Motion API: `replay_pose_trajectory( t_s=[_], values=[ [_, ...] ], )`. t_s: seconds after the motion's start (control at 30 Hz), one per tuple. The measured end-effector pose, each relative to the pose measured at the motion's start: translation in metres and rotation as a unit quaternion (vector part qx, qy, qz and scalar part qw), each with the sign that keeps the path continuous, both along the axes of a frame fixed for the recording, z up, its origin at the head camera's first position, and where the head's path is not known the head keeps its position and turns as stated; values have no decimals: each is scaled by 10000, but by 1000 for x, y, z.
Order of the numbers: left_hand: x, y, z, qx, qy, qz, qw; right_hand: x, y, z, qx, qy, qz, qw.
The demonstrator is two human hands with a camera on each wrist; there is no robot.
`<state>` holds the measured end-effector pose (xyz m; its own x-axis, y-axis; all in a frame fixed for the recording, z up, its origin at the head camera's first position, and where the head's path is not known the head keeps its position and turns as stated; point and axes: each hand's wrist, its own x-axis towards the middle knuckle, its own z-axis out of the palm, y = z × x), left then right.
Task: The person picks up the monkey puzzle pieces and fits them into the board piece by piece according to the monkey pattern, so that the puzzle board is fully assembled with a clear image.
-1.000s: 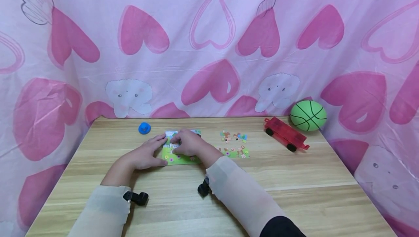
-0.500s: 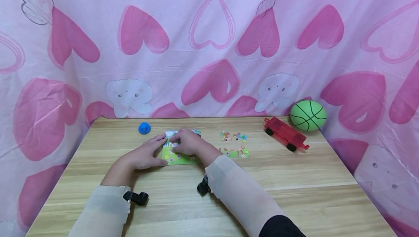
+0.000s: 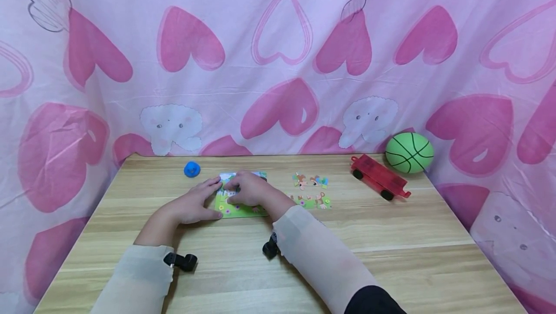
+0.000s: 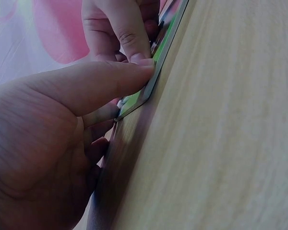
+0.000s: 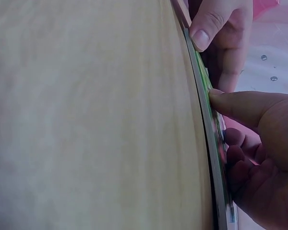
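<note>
A flat jigsaw puzzle board point(image 3: 243, 211) with a green meadow picture lies on the wooden table. My left hand point(image 3: 191, 205) rests at the board's left side. Its straight thumb point(image 4: 110, 79) presses the near corner in the left wrist view, while the fingers reach along the side edge. Over the board's middle bends my right hand point(image 3: 252, 189), thumb and index fingertip spread apart and touching the picture. In the right wrist view its thumb point(image 5: 240, 105) meets the board's surface and the other fingers point(image 5: 237, 158) curl in; I cannot tell whether they pinch a piece.
Several loose puzzle pieces point(image 3: 310, 202) with animal pictures lie right of the board. Farther right are a red toy wagon point(image 3: 379, 177) with black wheels and a green ball point(image 3: 409, 153). A small blue round object point(image 3: 191, 169) sits at the back left. Behind hangs a pink curtain point(image 3: 278, 29).
Both hands stay in nearly the same place at the board. My right fingertips shift only very slightly on the picture; the loose pieces and toys have not moved.
</note>
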<state>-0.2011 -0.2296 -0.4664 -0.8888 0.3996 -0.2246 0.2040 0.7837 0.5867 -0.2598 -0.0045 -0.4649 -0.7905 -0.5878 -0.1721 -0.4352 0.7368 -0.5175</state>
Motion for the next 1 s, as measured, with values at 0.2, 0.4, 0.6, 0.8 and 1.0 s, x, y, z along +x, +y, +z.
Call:
replay_pose_trajectory(
  t_s=[0.2,0.4,0.6,0.8,1.0],
  values=[
    [0,0,1,8,6,15,10000,0,-2,0,50,-68,-25,10000],
    [0,1,0,18,10,-1,10000,-1,-2,2,72,-117,-20,9999],
    [-2,-1,-3,76,41,-51,9999,-2,-3,3,159,42,107,9998],
    [-3,-1,-4,85,36,-55,9999,-2,-2,4,56,-136,66,9999],
    [-2,-1,-3,98,45,-60,9999,-1,0,7,-70,-454,67,9989]
  ],
)
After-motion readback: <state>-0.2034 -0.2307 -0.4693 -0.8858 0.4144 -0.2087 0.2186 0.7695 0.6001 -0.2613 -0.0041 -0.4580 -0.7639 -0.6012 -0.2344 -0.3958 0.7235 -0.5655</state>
